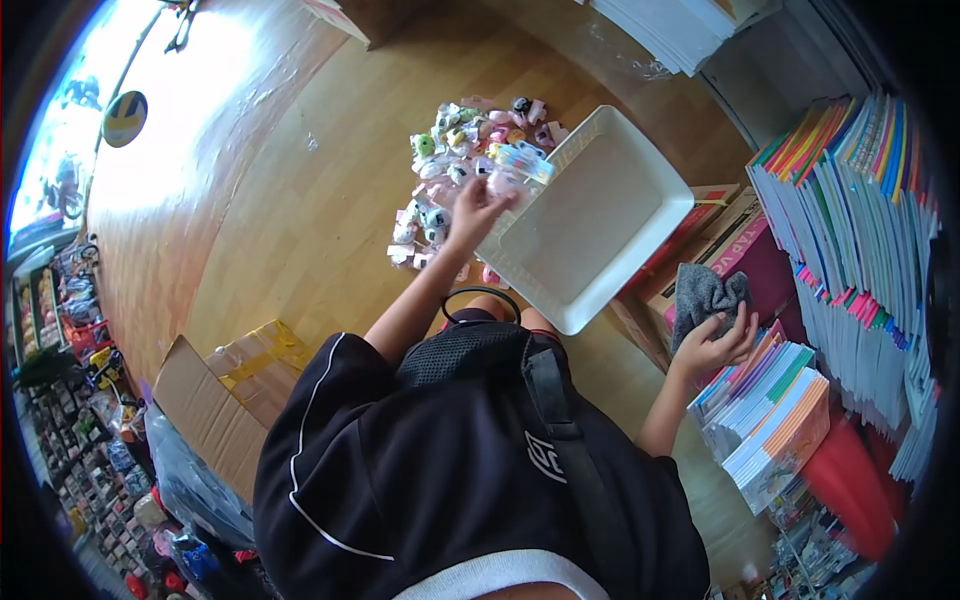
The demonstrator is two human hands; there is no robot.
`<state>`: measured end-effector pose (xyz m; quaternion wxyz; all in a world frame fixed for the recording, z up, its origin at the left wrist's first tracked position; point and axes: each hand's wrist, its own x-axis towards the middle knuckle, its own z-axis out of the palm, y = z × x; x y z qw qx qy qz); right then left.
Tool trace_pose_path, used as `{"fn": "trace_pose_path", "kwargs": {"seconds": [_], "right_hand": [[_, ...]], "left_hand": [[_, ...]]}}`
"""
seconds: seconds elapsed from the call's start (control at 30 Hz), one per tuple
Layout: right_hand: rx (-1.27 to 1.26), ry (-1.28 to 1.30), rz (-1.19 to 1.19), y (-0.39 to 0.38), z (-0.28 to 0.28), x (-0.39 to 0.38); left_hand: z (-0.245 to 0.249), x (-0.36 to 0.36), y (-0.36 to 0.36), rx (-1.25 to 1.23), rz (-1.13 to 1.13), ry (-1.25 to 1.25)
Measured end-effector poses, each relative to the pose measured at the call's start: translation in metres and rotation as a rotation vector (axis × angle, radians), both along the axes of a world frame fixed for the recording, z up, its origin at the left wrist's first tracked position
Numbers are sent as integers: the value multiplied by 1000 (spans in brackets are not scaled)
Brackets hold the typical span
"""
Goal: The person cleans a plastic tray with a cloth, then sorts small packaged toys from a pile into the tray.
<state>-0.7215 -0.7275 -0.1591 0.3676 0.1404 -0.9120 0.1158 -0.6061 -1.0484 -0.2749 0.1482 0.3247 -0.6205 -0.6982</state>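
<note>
**Wooden floor point(300, 200): white tray point(600, 230) could tip**

The left hand point(478, 208) pinches the white tray by one edge, just above the toy pile point(455, 150); that one-sided grip could let it tip onto them. The right hand point(712, 345) has its grip closed round a grey cloth point(703, 293), beside the stacked notebooks point(775, 420).

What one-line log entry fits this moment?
left hand: gripping white tray | right hand: holding grey cloth | floor: toy pile
</note>
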Motion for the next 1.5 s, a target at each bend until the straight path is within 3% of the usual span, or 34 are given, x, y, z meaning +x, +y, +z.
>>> {"fn": "trace_pose_path", "kwargs": {"seconds": [0.07, 0.13, 0.2, 0.27, 0.37, 0.5, 0.57, 0.7, 0.73, 0.83, 0.9, 1.03, 1.13, 1.33, 1.5], "right_hand": [[-160, -16, 219, -31, 11, 8], [-641, -581, 323, -59, -5, 27], [-888, -1125, 343, -92, -16, 44], [-991, -1527, 384, -117, -35, 53], [-1066, -1699, 537, -149, -35, 66], [-1043, -1668, 569, -154, -40, 77], [-1029, -1681, 624, -154, -45, 84], [-931, -1768, 692, -144, -62, 109], [-837, -1744, 686, -140, -69, 117], [-802, -1608, 689, -120, -91, 136], [-1033, -1480, 544, -104, -97, 140], [-1199, -1118, 389, -62, -101, 148], [-1341, -1099, 356, -29, -99, 159], [-1307, -1086, 295, -4, -91, 165], [-1328, -1053, 274, -15, -87, 146]], "left_hand": [[4, 5, 21, -13, 14, -22], [11, 10, 40, 75, -28, 8], [20, 10, 57, 251, -1, 158], [54, 15, 57, 262, -54, 103], [57, 29, 57, 161, -158, 7], [54, 52, 60, 153, -121, 36], [54, 66, 66, 449, -68, 142], [34, 104, 78, 603, 31, 157], [28, 113, 84, 468, 30, 142], [5, 153, 101, 429, 96, 165], [-25, 182, 103, 390, 102, 165], [-128, 242, 94, 179, 268, -368], [-212, 280, 66, -56, 69, -732], [-238, 265, 12, -437, 142, -1039], [-249, 226, -13, -68, 381, -1113]]}}
